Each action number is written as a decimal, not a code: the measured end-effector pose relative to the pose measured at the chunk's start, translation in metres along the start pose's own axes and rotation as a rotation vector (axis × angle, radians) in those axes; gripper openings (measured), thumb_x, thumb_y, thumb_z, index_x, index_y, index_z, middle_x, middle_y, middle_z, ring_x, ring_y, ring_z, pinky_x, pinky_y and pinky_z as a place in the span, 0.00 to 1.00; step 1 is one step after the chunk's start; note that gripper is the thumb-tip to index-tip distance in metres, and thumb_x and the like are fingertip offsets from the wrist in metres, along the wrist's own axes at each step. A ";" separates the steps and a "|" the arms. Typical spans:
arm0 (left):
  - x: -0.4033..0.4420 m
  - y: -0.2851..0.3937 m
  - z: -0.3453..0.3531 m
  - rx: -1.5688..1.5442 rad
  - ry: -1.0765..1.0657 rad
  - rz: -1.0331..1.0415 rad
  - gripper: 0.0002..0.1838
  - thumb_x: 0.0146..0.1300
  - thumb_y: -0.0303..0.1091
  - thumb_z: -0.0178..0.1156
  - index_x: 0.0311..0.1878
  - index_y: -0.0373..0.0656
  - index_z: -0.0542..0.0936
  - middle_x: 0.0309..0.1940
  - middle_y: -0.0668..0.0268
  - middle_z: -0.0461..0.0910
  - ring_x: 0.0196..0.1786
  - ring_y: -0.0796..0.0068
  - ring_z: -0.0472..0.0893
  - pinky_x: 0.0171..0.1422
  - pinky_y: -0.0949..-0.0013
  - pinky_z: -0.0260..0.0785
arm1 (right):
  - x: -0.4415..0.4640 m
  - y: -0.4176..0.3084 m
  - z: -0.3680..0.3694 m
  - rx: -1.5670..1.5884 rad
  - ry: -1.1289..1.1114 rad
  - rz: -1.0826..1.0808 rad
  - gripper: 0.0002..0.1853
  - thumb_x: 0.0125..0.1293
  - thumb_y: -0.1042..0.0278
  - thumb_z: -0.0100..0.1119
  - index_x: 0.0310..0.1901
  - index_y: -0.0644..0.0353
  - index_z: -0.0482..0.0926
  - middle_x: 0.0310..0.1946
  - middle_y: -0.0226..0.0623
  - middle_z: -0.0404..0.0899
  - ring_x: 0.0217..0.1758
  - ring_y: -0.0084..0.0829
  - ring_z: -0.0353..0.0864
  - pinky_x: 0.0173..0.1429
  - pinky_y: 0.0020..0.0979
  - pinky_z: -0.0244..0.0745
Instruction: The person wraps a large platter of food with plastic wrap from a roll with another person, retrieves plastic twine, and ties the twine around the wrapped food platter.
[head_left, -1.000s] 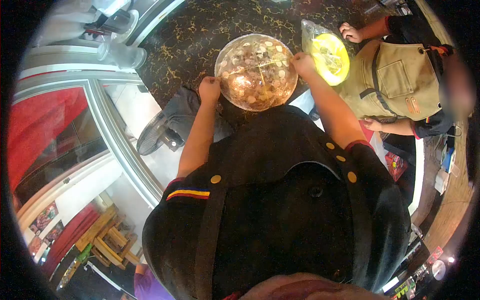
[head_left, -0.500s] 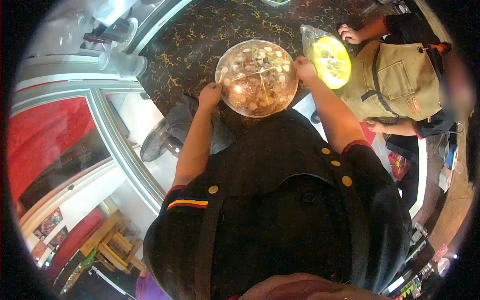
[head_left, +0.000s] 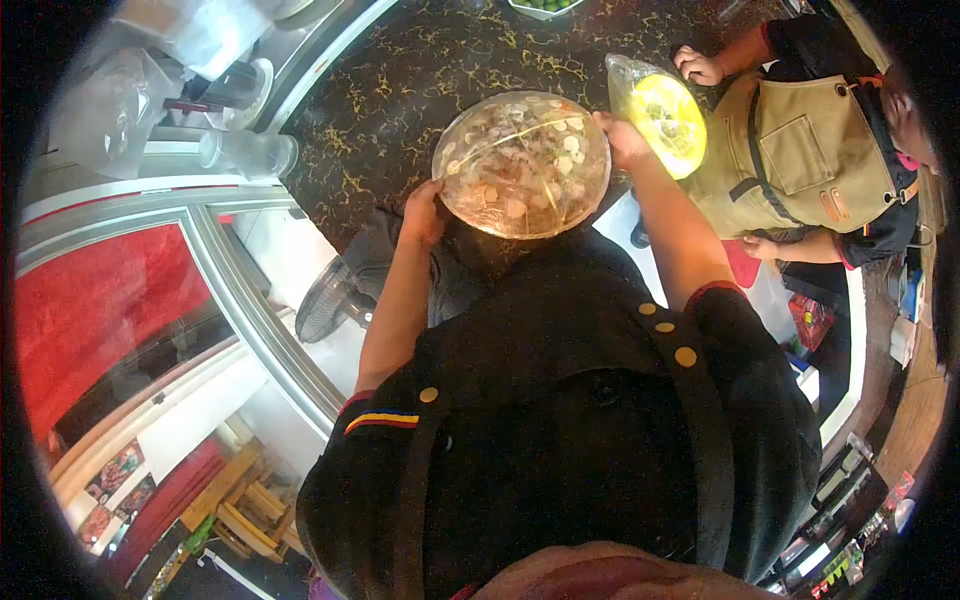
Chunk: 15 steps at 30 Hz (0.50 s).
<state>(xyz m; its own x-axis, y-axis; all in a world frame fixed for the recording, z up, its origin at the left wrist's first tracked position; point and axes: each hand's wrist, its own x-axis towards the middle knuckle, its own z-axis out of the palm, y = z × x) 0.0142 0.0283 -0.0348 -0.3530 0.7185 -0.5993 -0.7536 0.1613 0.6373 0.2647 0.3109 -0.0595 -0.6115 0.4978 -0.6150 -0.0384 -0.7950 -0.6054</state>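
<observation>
Between my two hands is a round plate of food under clear plastic wrap (head_left: 520,165), with pale slices and brownish pieces showing through and thin yellowish lines across the top. My left hand (head_left: 423,212) is closed on the plate's left rim. On the opposite side, my right hand (head_left: 622,140) grips the upper right rim. The plate is tilted, its right side higher in view. Just beyond my right hand lies a bright yellow round plate (head_left: 668,125) in a clear plastic bag.
A co-worker in a tan apron (head_left: 800,150) stands at the right, one hand (head_left: 698,66) resting by the yellow plate. The dark marbled counter (head_left: 370,110) carries a dish of green fruit (head_left: 545,8) at its far edge. Clear plastic cups (head_left: 250,152) sit at the left; a fan (head_left: 335,305) is below.
The wrapped plate has tilted and turned slightly, its right side raised, with both hands still on its rim. The view has shifted a little, showing more of the green fruit.
</observation>
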 end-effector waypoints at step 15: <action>-0.017 -0.036 0.070 -0.222 0.070 0.111 0.14 0.62 0.29 0.48 0.49 0.32 0.71 0.45 0.59 0.75 0.44 0.67 0.76 0.45 0.64 0.72 | -0.083 0.128 0.108 -1.557 -0.147 -0.368 0.13 0.56 0.71 0.49 0.42 0.65 0.73 0.35 0.53 0.78 0.40 0.51 0.77 0.43 0.44 0.72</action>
<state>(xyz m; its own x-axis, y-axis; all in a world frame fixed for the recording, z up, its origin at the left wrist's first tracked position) 0.0855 0.0576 -0.0136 -0.4718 0.6736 -0.5690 -0.8088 -0.0735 0.5835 0.2255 0.1302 -0.0311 -0.8215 0.4642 -0.3310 0.5534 0.5096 -0.6589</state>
